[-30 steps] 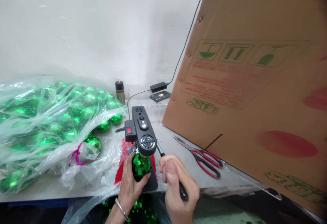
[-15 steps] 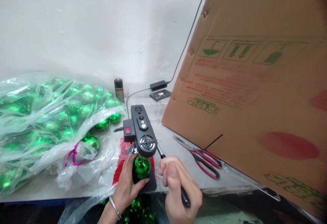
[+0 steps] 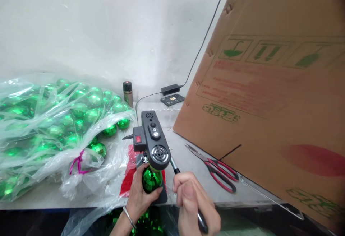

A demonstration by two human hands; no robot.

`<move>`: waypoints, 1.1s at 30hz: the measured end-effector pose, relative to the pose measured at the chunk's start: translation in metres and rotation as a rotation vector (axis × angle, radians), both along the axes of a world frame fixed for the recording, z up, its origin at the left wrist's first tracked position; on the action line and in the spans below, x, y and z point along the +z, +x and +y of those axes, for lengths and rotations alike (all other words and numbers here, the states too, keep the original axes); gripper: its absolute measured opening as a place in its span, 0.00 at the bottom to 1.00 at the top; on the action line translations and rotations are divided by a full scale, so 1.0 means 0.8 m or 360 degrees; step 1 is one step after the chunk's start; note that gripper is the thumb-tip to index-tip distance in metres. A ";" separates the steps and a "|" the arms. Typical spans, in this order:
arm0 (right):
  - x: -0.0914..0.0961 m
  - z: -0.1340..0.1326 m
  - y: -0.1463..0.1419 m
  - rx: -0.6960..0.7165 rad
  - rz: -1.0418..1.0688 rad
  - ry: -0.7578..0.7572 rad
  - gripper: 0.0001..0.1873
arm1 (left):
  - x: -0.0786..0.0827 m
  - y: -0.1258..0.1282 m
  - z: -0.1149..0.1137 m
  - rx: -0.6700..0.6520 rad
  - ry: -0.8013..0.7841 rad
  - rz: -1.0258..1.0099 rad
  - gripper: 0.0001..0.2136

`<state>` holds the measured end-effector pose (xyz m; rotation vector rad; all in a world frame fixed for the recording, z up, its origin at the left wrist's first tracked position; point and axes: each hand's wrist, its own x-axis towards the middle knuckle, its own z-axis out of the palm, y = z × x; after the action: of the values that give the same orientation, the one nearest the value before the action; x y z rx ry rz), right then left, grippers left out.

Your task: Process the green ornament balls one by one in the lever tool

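A shiny green faceted ball (image 3: 152, 179) sits under the head of a small black machine (image 3: 155, 137) with a red switch on its side. My left hand (image 3: 140, 189), with a bracelet at the wrist, is wrapped round the ball's left and near side. To the right, my right hand (image 3: 198, 202) is closed round the black-gripped lever handle (image 3: 202, 223), whose metal rod runs to the machine. The place where the ball meets the machine's head is mostly hidden from above. Red material (image 3: 126, 184) lies beneath the machine's base.
A clear plastic bag (image 3: 61, 121) full of green balls covers the left of the table. Red-and-black scissors (image 3: 215, 169) lie at the right, beside a large cardboard box (image 3: 258, 103). Behind stand a small bottle (image 3: 128, 94), a power adapter (image 3: 171, 89) and a dark card-like object (image 3: 172, 100).
The view has shifted slightly, so most things sit a little further right. Both hands keep their holds on the ball and the lever handle.
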<state>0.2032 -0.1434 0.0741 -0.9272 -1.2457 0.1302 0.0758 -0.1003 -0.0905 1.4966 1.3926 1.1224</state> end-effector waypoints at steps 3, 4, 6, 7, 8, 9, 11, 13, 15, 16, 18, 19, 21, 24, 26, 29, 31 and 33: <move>-0.010 0.000 -0.005 -0.0051 0.0090 0.0008 0.25 | 0.000 0.002 -0.001 0.0016 -0.0008 0.0017 0.36; -0.014 0.000 -0.006 -0.0061 0.0105 0.0039 0.25 | 0.000 0.002 -0.002 0.0020 -0.0010 0.0021 0.36; -0.022 0.002 -0.008 -0.0072 0.0103 0.0090 0.26 | 0.000 0.003 -0.003 0.0029 -0.0010 0.0023 0.36; -0.026 0.004 -0.008 -0.0088 0.0110 0.0108 0.26 | 0.000 0.004 -0.003 0.0034 -0.0008 0.0022 0.36; -0.029 0.005 -0.009 -0.0105 0.0118 0.0123 0.27 | 0.000 0.004 -0.003 0.0037 -0.0004 0.0022 0.36; -0.031 0.007 -0.010 -0.0121 0.0126 0.0133 0.27 | -0.001 0.004 -0.003 0.0037 0.0002 0.0026 0.37; -0.035 0.009 -0.010 -0.0153 0.0141 0.0156 0.28 | -0.002 0.005 -0.003 0.0031 0.0017 0.0045 0.37; -0.039 0.010 -0.010 -0.0161 0.0132 0.0169 0.28 | -0.004 0.005 -0.003 0.0026 0.0033 0.0067 0.36; -0.043 0.011 -0.009 -0.0155 0.0117 0.0176 0.28 | -0.006 0.006 -0.003 0.0034 0.0047 0.0071 0.36; -0.045 0.011 -0.008 -0.0152 0.0115 0.0187 0.28 | -0.006 0.007 -0.003 0.0037 0.0053 0.0067 0.36; -0.046 0.011 -0.007 -0.0148 0.0121 0.0201 0.27 | -0.007 0.009 -0.003 0.0043 0.0067 0.0049 0.36; -0.045 0.012 -0.007 -0.0149 0.0127 0.0206 0.27 | -0.007 0.009 -0.003 0.0049 0.0074 0.0036 0.36; -0.039 0.014 -0.009 -0.0145 0.0127 0.0198 0.28 | -0.006 0.010 -0.003 0.0067 0.0085 0.0005 0.36; -0.028 0.016 -0.012 -0.0157 0.0133 0.0220 0.29 | -0.003 0.011 -0.002 0.0088 0.0083 -0.0042 0.35; -0.027 0.016 -0.011 -0.0173 0.0160 0.0243 0.30 | -0.001 0.011 -0.002 0.0090 0.0065 -0.0057 0.35; -0.039 0.013 -0.007 -0.0145 0.0148 0.0180 0.28 | 0.000 0.012 -0.002 0.0097 0.0037 -0.0052 0.35; -0.050 0.012 -0.007 -0.0122 0.0134 0.0147 0.27 | 0.001 0.013 -0.001 0.0093 0.0039 -0.0048 0.35; -0.061 0.013 -0.009 -0.0163 0.0196 0.0175 0.27 | 0.001 0.012 0.000 0.0071 0.0053 -0.0038 0.35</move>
<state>0.1958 -0.1329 0.0253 -0.8730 -1.0788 0.0369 0.0857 -0.1005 -0.0894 1.4769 1.4037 1.1928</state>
